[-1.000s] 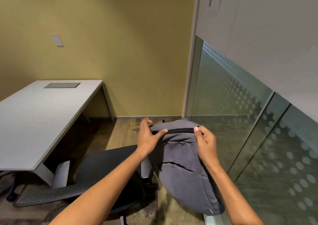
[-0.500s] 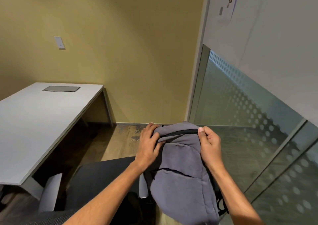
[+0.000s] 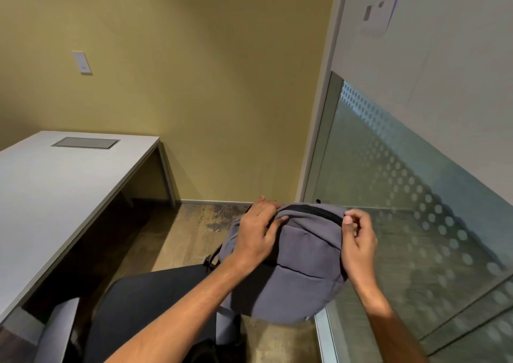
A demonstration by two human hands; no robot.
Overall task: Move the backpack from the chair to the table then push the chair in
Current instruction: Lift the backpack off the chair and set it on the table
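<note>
A grey backpack (image 3: 302, 273) with a black zip along its top hangs in the air to the right of the chair. My left hand (image 3: 256, 236) grips its top left corner and my right hand (image 3: 358, 240) pinches its top right corner. The black office chair (image 3: 150, 307) with light grey armrests stands below and to the left of the bag, its seat bare. The white table (image 3: 55, 193) stretches along the left side, with a grey inset panel near its far end.
A frosted glass partition (image 3: 410, 223) with a dot pattern runs close on the right, with a metal rail at its base. A yellow wall closes the far side, with a white wall plate on it. Patterned floor shows between the table and the glass.
Both hands have lifted the backpack higher and clear of the chair's right side. The view has tilted up, so less of the chair shows.
</note>
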